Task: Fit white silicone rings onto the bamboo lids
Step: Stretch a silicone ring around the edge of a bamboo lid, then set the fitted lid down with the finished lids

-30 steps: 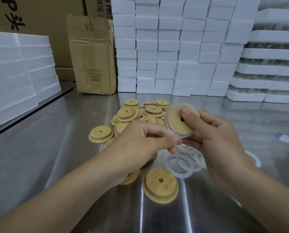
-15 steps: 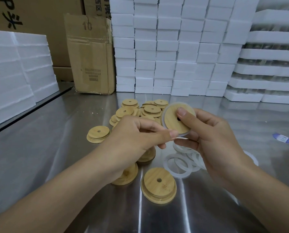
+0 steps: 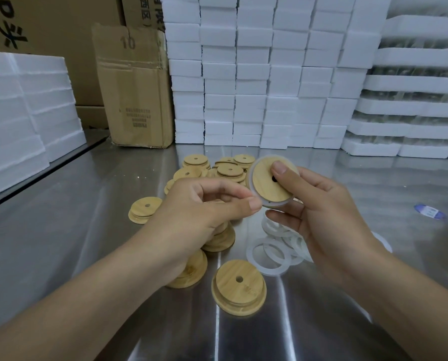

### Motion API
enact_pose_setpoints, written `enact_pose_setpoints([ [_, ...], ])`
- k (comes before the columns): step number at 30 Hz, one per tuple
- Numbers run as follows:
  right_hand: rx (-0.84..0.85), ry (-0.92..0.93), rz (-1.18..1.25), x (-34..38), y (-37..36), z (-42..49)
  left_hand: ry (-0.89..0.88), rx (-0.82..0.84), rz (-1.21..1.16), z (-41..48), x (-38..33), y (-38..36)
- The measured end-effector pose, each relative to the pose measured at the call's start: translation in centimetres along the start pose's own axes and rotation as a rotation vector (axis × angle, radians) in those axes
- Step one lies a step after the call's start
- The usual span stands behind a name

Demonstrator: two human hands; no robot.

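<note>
Head view: bamboo lid held tilted above the counter, white silicone ring around its rim.
Right hand: fingers grasping the lid, thumb on its face beside the hole.
Left hand: thumb and forefinger pinching the ring at the lid's lower-left edge.
Counter: loose rings below the right hand, spare lids piled beyond.

Bright even overhead light — streaky glare on steel table; edges bowed by wide-angle, far right slightly soft.
</note>
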State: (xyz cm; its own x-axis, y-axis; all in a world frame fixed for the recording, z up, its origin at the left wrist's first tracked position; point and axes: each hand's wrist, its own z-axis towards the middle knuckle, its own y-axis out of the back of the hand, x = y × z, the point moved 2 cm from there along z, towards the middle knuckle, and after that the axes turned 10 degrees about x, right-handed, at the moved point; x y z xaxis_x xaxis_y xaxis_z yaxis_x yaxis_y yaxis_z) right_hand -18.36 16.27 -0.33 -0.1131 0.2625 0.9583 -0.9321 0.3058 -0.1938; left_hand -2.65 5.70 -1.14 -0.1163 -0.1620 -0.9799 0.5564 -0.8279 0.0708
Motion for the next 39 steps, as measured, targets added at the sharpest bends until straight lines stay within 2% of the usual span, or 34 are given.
enact_pose_setpoints([
  [6, 0.017, 0.001, -0.006, -0.3, 0.1, 0.1, 0.017, -0.048, 0.028, 0.0, 0.2, -0.2],
  [10, 0.031, -0.019, -0.003, -0.4, 0.3, 0.3, -0.036, -0.101, 0.046, 0.1, 0.1, -0.2],
  [13, 0.060, -0.043, -0.004, -0.6, 0.4, 0.4, -0.129, -0.148, 0.224, 0.0, -0.3, -0.3],
  [17, 0.108, -0.049, -0.075, -0.7, 0.3, 0.5, -0.180, -0.126, 0.391, -0.3, -0.4, -0.4],
  [23, 0.252, -0.090, -0.165, -0.4, 0.9, 0.9, -0.199, -0.178, 0.467, -0.3, -0.4, -0.5],
  [25, 0.116, -0.018, -0.304, 0.5, 3.2, 2.1, -0.180, -0.209, 0.509, -0.3, -0.3, -0.4],
  [27, -0.165, 0.044, -0.550, 1.7, 7.5, 3.3, -0.177, -0.232, 0.509, -0.2, -0.2, -0.4],
  [30, -0.485, -0.049, -0.817, 2.3, 15.4, 3.8, -0.183, -0.248, 0.501, -0.1, -0.1, -0.4],
  [34, -0.603, -0.319, -1.039, 0.5, 22.4, 2.7, -0.189, -0.246, 0.469, 0.1, 0.0, -0.5],
  [37, -0.613, -0.465, -1.243, -0.4, 23.3, 3.0, -0.206, -0.233, 0.463, 0.0, 0.1, -0.7],
  [39, -0.647, -0.487, -1.352, -0.4, 23.1, 3.3, -0.214, -0.237, 0.479, 0.0, 0.1, -0.9],
])
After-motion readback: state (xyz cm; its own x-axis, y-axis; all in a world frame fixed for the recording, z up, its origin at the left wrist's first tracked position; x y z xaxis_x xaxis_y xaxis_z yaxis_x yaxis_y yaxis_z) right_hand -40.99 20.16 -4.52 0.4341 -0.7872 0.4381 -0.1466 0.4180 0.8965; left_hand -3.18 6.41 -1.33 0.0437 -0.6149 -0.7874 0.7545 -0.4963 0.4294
